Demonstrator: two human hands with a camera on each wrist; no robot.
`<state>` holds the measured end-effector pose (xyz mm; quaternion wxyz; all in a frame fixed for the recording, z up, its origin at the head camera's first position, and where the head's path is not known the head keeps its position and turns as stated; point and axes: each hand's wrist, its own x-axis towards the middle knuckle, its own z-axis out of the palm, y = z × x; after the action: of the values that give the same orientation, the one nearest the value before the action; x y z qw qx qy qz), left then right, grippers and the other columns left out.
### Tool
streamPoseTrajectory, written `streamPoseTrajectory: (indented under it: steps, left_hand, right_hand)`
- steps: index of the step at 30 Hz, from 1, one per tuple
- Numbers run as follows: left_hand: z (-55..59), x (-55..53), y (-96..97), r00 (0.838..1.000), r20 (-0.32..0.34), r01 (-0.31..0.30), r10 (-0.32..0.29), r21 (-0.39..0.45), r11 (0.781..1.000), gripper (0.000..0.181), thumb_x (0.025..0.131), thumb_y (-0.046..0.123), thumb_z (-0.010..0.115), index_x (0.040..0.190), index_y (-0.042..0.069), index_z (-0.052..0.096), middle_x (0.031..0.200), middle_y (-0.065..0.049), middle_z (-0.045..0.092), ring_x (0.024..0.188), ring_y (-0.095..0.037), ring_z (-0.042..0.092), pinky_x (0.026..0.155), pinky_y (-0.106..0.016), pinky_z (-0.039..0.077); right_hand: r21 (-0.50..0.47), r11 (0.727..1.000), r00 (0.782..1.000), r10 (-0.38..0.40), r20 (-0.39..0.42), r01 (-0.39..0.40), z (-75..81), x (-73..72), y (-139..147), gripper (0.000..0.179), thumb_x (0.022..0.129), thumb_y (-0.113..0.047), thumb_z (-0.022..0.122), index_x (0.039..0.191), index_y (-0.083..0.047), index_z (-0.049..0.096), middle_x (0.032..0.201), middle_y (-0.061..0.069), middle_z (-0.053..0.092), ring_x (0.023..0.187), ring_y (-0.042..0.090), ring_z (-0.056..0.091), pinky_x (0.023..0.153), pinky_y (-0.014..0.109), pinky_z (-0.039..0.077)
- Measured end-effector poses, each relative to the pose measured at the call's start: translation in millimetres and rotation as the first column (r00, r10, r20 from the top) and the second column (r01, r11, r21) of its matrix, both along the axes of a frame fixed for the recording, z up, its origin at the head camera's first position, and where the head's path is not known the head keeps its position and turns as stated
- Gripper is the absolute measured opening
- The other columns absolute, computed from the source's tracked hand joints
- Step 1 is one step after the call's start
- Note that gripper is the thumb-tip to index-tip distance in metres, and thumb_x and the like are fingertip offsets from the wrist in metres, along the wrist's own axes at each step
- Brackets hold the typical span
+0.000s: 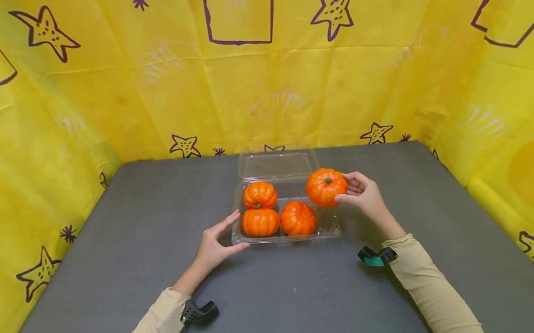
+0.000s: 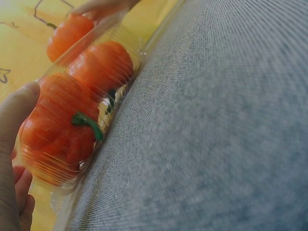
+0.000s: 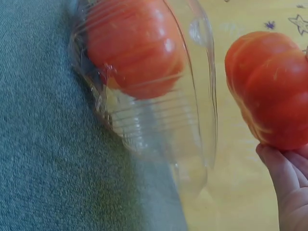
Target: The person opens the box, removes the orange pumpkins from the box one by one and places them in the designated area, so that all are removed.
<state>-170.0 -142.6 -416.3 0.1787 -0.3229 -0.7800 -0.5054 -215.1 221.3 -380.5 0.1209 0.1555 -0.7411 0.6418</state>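
A clear plastic clamshell box (image 1: 310, 236) has its lid (image 1: 277, 164) folded back behind it. Two small orange pumpkins, one at the back (image 1: 260, 193) and one at the front (image 1: 261, 223), fill its left side, and another pumpkin (image 1: 299, 219) sits front right. My right hand (image 1: 367, 196) grips a fourth-corner pumpkin (image 1: 326, 188) by its right side, over the back right of the box, its green stem facing up. At the front left corner, my left hand (image 1: 213, 248) spreads thumb and fingers, the tips right at the rim. The left wrist view shows the thumb (image 2: 21, 108) at the upper edge.
Under the box lies a dark grey table (image 1: 157, 206). A yellow curtain (image 1: 125, 94) with drawn stars surrounds its back and sides. Black wrist mounts (image 1: 200, 312) hang near both beige sleeves (image 1: 429, 284).
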Motion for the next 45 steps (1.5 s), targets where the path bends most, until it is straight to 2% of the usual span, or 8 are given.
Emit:
streamPoseTrajectory:
  steps: [3,10,14,21,24,30,39,45]
  left_hand:
    - [0.4,0.2,-0.3,1.000,0.001,-0.001,0.001,-0.001,1.000,0.061,0.056,-0.006,0.081,0.110,-0.015,0.054,0.116,-0.029,0.051,0.107,-0.039,0.049,0.095,-0.025,0.034]
    - [0.5,-0.3,-0.4,1.000,-0.002,0.001,-0.001,0.004,1.000,0.059,0.055,-0.006,0.081,0.108,-0.014,0.056,0.116,-0.029,0.051,0.107,-0.040,0.049,0.094,-0.026,0.035]
    - [0.3,0.3,0.4,1.000,-0.022,0.000,0.000,0.015,1.000,0.058,0.053,-0.006,0.082,0.105,-0.014,0.057,0.113,-0.029,0.052,0.104,-0.040,0.051,0.094,-0.026,0.035]
    - [0.1,0.4,1.6,0.995,-0.104,0.002,0.002,0.035,0.999,0.059,0.045,-0.007,0.084,0.099,-0.014,0.060,0.105,-0.031,0.056,0.097,-0.040,0.055,0.091,-0.025,0.038]
    - [0.1,-0.4,1.3,0.992,-0.126,0.000,0.005,0.035,0.999,0.059,0.044,-0.007,0.085,0.098,-0.013,0.061,0.104,-0.030,0.056,0.096,-0.040,0.056,0.091,-0.025,0.039]
    - [0.0,-1.4,0.7,0.991,-0.132,0.001,0.003,0.035,0.999,0.059,0.045,-0.006,0.084,0.098,-0.013,0.061,0.104,-0.030,0.056,0.096,-0.040,0.056,0.091,-0.026,0.039]
    - [1.1,0.9,0.6,0.993,-0.121,-0.011,0.014,0.028,1.000,0.057,0.045,-0.007,0.084,0.097,-0.014,0.061,0.103,-0.030,0.057,0.095,-0.040,0.057,0.090,-0.025,0.039]
    - [1.2,-0.4,1.1,0.991,-0.131,-0.009,0.013,0.032,0.999,0.057,0.045,-0.007,0.084,0.096,-0.014,0.062,0.102,-0.030,0.057,0.093,-0.040,0.057,0.089,-0.025,0.040]
  right_hand:
    - [-0.004,1.000,1.000,-0.028,0.014,0.028,-2.1,-2.9,2,0.046,0.070,0.010,0.071,0.109,0.016,0.048,0.108,0.029,0.054,0.086,0.005,0.060,0.074,0.020,0.048]
    - [-0.024,0.997,0.997,-0.072,0.028,0.072,-6.2,-8.7,9,0.054,0.072,0.004,0.072,0.117,0.011,0.044,0.108,0.006,0.053,0.094,0.008,0.055,0.080,0.019,0.045]
    - [0.000,0.997,0.996,-0.076,0.035,0.076,-8.6,-9.6,14,0.057,0.074,0.001,0.071,0.124,0.008,0.045,0.118,0.015,0.051,0.102,0.009,0.051,0.085,0.018,0.041]
    - [0.040,0.989,0.985,-0.143,0.097,0.140,-15.5,-11.4,22,0.050,0.076,-0.005,0.071,0.118,0.010,0.048,0.113,0.022,0.055,0.085,0.004,0.059,0.072,0.018,0.048]
    - [0.059,0.982,0.977,-0.185,0.101,0.180,-19.1,-14.7,26,0.051,0.075,-0.007,0.072,0.116,0.012,0.049,0.112,0.025,0.055,0.083,0.001,0.059,0.073,0.017,0.047]
    - [0.074,0.969,0.962,-0.245,0.124,0.237,-24.4,-20.4,34,0.055,0.076,-0.011,0.073,0.120,0.010,0.049,0.121,0.025,0.049,0.088,0.001,0.057,0.076,0.016,0.045]
    - [0.143,0.946,0.933,-0.312,0.176,0.290,-30.3,-21.6,41,0.060,0.077,-0.019,0.072,0.124,0.008,0.047,0.123,0.021,0.049,0.101,0.018,0.056,0.078,0.016,0.044]
    - [0.174,0.938,0.920,-0.333,0.208,0.300,-38.3,-24.3,44,0.059,0.076,-0.020,0.073,0.122,0.008,0.048,0.118,0.023,0.053,0.096,0.014,0.058,0.076,0.015,0.045]
